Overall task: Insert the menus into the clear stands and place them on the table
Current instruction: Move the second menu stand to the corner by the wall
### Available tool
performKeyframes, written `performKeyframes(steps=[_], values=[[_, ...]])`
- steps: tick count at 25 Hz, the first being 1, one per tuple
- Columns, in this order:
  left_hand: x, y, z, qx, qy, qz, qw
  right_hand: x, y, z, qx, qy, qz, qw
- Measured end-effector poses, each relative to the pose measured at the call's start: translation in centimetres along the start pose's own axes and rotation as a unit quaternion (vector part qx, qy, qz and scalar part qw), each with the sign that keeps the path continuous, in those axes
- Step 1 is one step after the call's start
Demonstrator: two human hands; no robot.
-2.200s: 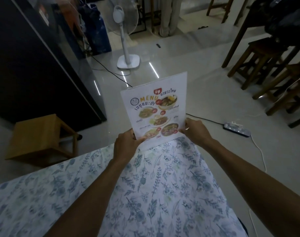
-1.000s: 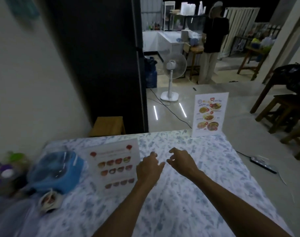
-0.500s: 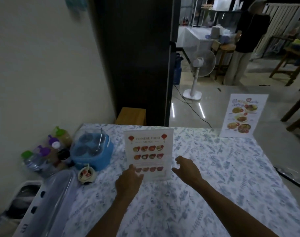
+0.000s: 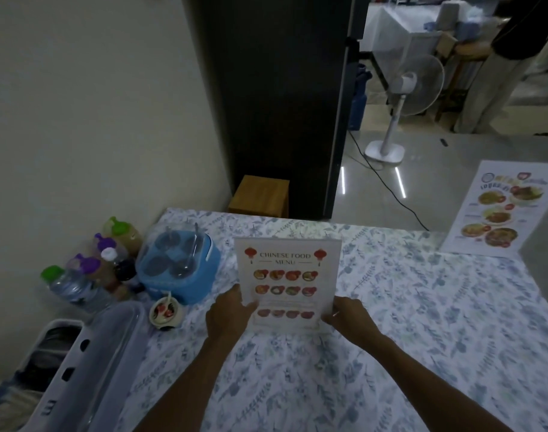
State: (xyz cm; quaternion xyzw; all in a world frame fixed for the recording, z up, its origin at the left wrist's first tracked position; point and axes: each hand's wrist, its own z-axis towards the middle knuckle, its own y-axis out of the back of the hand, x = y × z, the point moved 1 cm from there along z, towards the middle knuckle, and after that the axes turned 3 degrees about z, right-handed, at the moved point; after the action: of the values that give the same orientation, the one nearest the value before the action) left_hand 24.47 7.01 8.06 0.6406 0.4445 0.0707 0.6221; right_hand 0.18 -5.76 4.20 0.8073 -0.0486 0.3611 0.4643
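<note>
Hands (image 4: 230, 316), two, gripping one of two menus (image 4: 287, 280)

"CHINESE FOOD MENU" reads in capitals across the top of the menu (image 4: 287, 280) standing upright in its clear stand at the table's centre. At 2 o'clock, a second menu (image 4: 497, 210) carries lettering too blurred to read.

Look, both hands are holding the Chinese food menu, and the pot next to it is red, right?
Not quite. Both the left hand and the right hand do hold the Chinese food menu, but the pot beside it is blue, not red, as the head view shows.
</note>
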Motion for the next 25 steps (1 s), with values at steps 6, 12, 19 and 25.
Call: performKeyframes(steps=[6, 12, 19, 25], values=[[-2.0, 1.7, 2.6, -0.002, -0.047, -0.044, 0.998, 0.9, 3.0, 2.0, 0.001, 0.036, -0.017, 0.999], [-5.3, 5.0, 9.8, 0.024, -0.108, -0.046, 0.993, 3.4, 6.0, 6.0, -0.046, 0.038, -0.015, 0.998], [-3.4, 11.7, 25.2, 0.069, -0.143, -0.009, 0.987, 11.9, 4.7, 15.8, -0.09, 0.006, 0.007, 0.996], [3.5, 19.3, 36.1, 0.058, -0.154, 0.015, 0.986, 21.3, -0.9, 27.4, -0.079, 0.023, 0.047, 0.996]])
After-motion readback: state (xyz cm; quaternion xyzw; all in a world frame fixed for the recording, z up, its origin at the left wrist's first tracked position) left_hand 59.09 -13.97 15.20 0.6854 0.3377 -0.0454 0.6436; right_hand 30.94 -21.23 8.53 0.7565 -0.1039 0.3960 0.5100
